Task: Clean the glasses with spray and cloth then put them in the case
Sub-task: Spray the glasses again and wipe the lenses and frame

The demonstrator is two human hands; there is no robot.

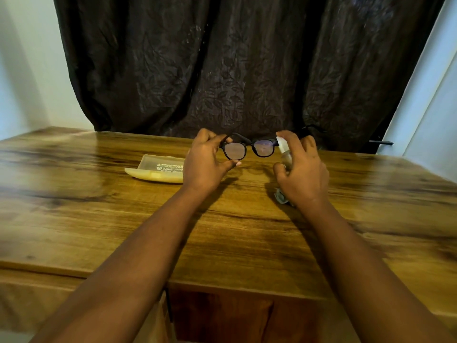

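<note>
Spraying step in hand: left hand [205, 158] pinches the glasses [248, 148] by the frame. Right hand [303, 170] is wrapped round the spray bottle [284, 151], nozzle beside the lens. Next, judged: wipe with the cloth [280, 196].

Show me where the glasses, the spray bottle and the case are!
glasses [235, 151]: head view, on the lens nearer the left hand.
spray bottle [284, 149]: head view, on its clear body below the white nozzle.
case [155, 169]: head view, on its pale yellow lid.
</note>
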